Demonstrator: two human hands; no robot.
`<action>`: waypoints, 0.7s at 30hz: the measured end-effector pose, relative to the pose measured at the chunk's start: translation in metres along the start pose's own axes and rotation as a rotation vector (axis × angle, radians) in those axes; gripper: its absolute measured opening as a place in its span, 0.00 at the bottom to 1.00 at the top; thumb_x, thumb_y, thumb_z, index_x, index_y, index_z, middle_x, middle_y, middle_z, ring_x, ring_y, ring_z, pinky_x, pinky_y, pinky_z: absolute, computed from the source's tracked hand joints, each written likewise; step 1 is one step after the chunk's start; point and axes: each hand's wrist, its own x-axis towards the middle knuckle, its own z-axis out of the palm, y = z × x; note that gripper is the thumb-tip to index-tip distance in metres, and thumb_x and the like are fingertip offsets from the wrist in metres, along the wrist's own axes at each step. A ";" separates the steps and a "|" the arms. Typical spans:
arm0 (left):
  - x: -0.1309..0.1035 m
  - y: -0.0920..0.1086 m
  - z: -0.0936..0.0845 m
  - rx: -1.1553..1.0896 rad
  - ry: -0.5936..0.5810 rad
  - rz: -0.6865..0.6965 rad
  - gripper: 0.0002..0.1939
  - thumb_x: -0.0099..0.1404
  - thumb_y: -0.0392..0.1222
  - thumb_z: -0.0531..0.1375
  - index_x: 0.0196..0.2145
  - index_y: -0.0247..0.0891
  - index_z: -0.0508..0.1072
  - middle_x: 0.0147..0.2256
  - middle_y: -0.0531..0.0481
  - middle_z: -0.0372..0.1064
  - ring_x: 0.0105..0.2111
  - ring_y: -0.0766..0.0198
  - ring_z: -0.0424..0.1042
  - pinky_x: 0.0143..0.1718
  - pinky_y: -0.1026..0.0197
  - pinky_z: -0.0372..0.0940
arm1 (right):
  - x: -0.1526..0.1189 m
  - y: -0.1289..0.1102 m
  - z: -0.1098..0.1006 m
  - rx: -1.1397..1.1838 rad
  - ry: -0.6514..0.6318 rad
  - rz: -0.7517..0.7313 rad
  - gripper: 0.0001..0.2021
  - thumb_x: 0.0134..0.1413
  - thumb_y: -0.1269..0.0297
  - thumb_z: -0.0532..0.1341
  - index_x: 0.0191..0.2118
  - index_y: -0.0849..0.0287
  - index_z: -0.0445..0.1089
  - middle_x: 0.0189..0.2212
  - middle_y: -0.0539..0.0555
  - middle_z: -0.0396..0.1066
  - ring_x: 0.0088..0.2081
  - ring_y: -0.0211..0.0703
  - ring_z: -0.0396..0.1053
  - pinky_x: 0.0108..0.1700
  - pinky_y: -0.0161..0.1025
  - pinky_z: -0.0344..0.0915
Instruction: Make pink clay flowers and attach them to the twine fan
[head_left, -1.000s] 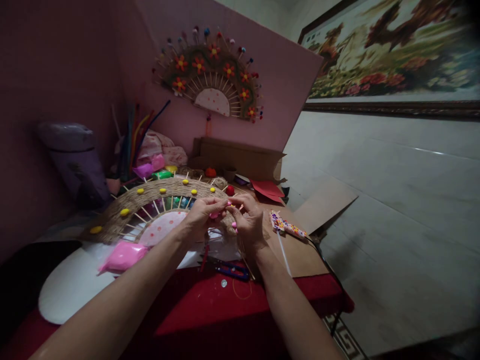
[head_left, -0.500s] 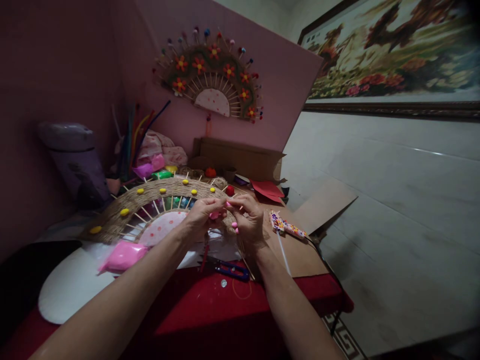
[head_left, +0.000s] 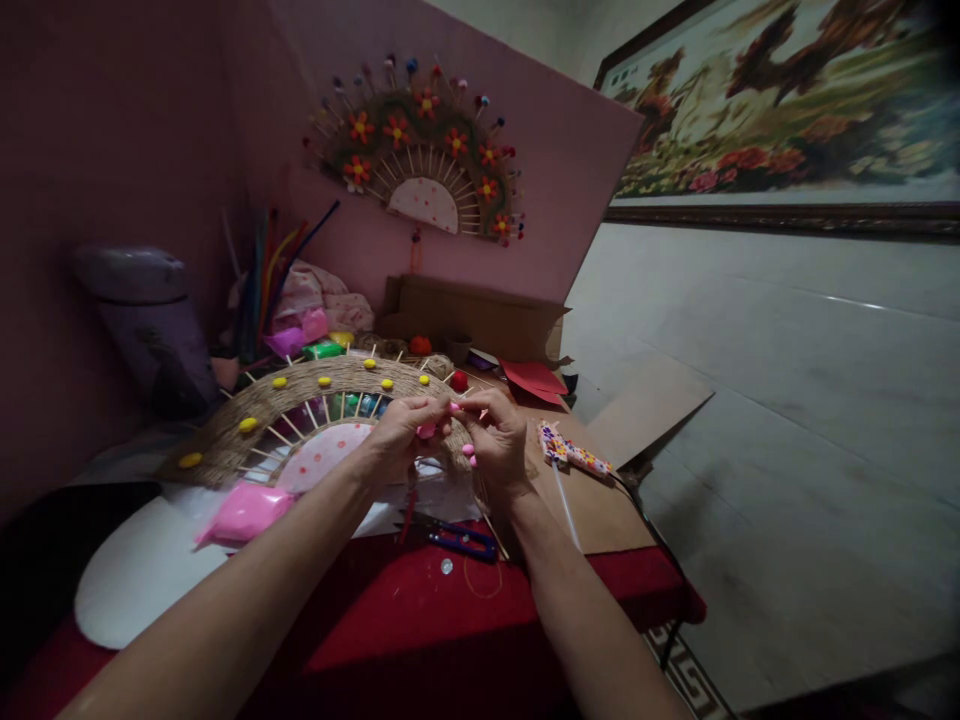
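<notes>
Both hands meet over the right end of a half-round fan wrapped in twine, with yellow clay dots along its band. My left hand is closed around a small lump of pink clay. Opposite it, my right hand pinches a bit of the same pink clay between thumb and fingertip. Small pink clay pieces show beside the right palm; whether they rest on the fan or the hand, I cannot tell. A bright pink clay packet lies left of my left forearm.
Blue-handled snips lie below the hands on the red tablecloth. To the right is a flower-patterned glue gun on cardboard. A purple tumbler stands at left. A finished fan hangs on the pink board behind.
Almost nothing differs. The view has shifted very slightly, and both hands stay together, pinching the pink clay.
</notes>
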 end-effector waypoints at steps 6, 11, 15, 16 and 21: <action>-0.001 0.000 0.000 0.013 0.024 0.018 0.17 0.46 0.47 0.69 0.21 0.31 0.69 0.17 0.53 0.62 0.17 0.75 0.57 0.17 0.71 0.50 | -0.002 0.001 0.000 0.006 -0.040 0.044 0.05 0.53 0.63 0.62 0.34 0.57 0.71 0.29 0.49 0.68 0.26 0.34 0.63 0.26 0.33 0.62; 0.000 0.000 0.000 0.029 0.004 0.017 0.17 0.45 0.47 0.70 0.20 0.32 0.70 0.16 0.53 0.61 0.16 0.75 0.56 0.16 0.70 0.48 | -0.001 0.001 0.000 -0.003 -0.033 0.028 0.04 0.52 0.63 0.63 0.34 0.57 0.71 0.30 0.49 0.68 0.27 0.35 0.64 0.26 0.33 0.62; 0.000 0.001 0.000 0.021 0.042 0.028 0.16 0.44 0.45 0.70 0.21 0.32 0.70 0.17 0.53 0.62 0.16 0.75 0.57 0.17 0.71 0.50 | -0.001 0.001 0.000 -0.004 -0.050 0.044 0.05 0.54 0.63 0.62 0.37 0.56 0.71 0.31 0.49 0.69 0.28 0.35 0.64 0.28 0.34 0.63; 0.000 0.001 0.000 0.022 0.044 0.024 0.16 0.45 0.46 0.70 0.22 0.31 0.71 0.18 0.52 0.63 0.17 0.75 0.58 0.17 0.71 0.51 | -0.001 0.001 0.000 -0.009 -0.042 0.033 0.05 0.54 0.63 0.62 0.36 0.56 0.72 0.30 0.49 0.69 0.28 0.35 0.64 0.29 0.34 0.63; 0.000 0.001 0.001 0.005 0.010 0.029 0.17 0.44 0.45 0.70 0.19 0.32 0.68 0.16 0.53 0.61 0.16 0.75 0.55 0.16 0.71 0.48 | 0.000 0.001 0.000 0.023 -0.032 -0.007 0.03 0.53 0.65 0.62 0.34 0.57 0.72 0.30 0.50 0.69 0.33 0.37 0.66 0.32 0.35 0.63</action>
